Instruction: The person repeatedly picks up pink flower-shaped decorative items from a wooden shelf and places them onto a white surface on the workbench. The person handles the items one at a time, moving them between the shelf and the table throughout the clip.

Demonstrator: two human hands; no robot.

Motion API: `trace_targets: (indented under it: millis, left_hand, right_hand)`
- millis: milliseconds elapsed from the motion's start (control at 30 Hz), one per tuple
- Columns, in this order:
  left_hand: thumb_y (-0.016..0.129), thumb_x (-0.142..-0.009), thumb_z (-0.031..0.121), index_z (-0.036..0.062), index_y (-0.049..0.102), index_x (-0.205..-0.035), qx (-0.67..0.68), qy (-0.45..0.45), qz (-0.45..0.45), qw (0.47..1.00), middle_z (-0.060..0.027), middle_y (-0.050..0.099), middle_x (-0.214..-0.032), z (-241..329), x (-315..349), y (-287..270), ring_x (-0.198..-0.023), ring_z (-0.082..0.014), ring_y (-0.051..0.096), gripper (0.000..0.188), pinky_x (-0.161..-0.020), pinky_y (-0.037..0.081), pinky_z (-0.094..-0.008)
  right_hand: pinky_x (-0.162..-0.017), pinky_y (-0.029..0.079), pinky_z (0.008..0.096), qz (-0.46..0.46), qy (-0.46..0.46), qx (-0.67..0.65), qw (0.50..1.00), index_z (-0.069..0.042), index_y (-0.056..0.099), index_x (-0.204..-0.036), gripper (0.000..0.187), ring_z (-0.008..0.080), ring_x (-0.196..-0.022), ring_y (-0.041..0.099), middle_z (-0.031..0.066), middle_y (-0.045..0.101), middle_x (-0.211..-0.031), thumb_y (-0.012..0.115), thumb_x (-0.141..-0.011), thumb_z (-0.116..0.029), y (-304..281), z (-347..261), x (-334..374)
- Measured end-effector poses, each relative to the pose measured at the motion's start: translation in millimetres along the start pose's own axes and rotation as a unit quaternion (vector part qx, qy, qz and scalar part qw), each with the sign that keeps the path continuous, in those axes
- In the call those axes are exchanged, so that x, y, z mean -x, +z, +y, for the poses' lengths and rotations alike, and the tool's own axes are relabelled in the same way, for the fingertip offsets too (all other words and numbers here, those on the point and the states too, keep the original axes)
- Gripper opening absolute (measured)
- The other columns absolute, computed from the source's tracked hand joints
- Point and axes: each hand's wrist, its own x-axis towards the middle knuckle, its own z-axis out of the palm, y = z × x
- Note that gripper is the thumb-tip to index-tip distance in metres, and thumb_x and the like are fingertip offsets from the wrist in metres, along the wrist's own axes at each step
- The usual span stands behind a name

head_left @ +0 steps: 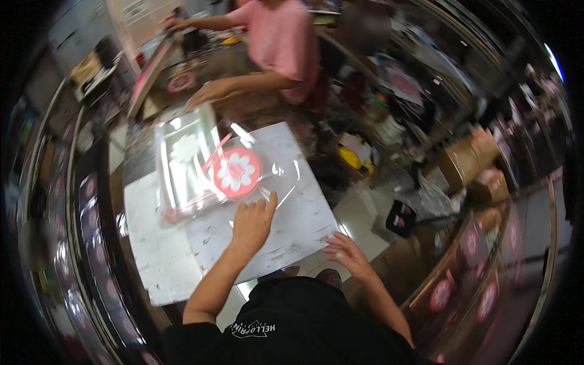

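A round pink print with a white flower [236,173] lies on the white board [292,234], with a clear plastic sheet [286,176] around it. My left hand [252,224] is just below the print, its index finger stretched out at the sheet's near edge; I cannot tell whether it presses on the sheet. Nothing shows in its fingers. At the board's near right corner is my right hand [348,252], fingers spread and apparently holding nothing. To the left of the print stands a screen-printing frame [163,167] with a pale flower stencil, slanted and blurred.
Across the table, a person in a pink shirt [283,45] reaches a hand toward the frame's far end. Racks [82,201] with pink flower prints run along the left, and more prints [441,296] lie at lower right. A cardboard box [465,161] stands right, near a black cap [400,218].
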Motion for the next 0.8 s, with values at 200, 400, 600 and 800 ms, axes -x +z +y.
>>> trace_targets:
  millis: [200,400,600,800]
  left_hand:
    - [0.059,-0.086,0.013,0.0030,0.058,-0.124,0.104,0.072,-0.090,0.988,-0.0122,0.068,-0.083,93,-26,9,-0.067,-0.0275,0.068,0.039,-0.062,0.050,-0.0407]
    - [0.058,-0.092,0.016,-0.0002,0.058,-0.114,0.144,0.151,-0.085,0.974,-0.0175,0.067,-0.073,168,-58,19,-0.063,-0.0372,0.066,0.027,-0.058,0.052,-0.0502]
    - [0.062,-0.091,0.025,-0.0037,0.055,-0.122,0.235,0.217,-0.131,0.938,-0.0199,0.067,-0.073,251,-85,-19,-0.064,-0.0412,0.066,0.043,-0.060,0.052,-0.0500]
    - [0.075,-0.081,0.019,-0.0058,0.050,-0.133,0.481,0.292,-0.153,0.812,-0.0153,0.065,-0.078,291,-91,-50,-0.065,-0.0295,0.064,0.063,-0.064,0.051,-0.0387]
  right_hand:
    - [-0.101,0.047,0.0392,0.053,-0.003,-0.058,0.997,-0.016,0.024,-0.155,0.070,0.0263,-0.135,0.044,0.0116,0.029,-0.157,0.062,-0.098,-0.031,28,-39,-43]
    - [-0.091,0.050,0.0307,0.246,-0.108,0.054,0.962,-0.004,0.050,-0.137,0.049,0.0147,-0.110,0.057,0.0094,0.058,-0.127,0.062,-0.098,-0.031,-24,-41,-29]
    - [-0.085,0.052,0.0317,0.356,-0.087,0.195,0.910,0.002,0.062,-0.119,0.033,0.0158,-0.097,0.064,0.0122,0.068,-0.104,0.060,-0.096,-0.022,-89,-97,16]
    - [-0.077,0.057,0.0312,0.399,-0.104,0.239,0.879,-0.002,0.065,-0.115,0.030,0.0169,-0.085,0.069,0.0114,0.063,-0.104,0.062,-0.088,-0.014,-172,-179,101]
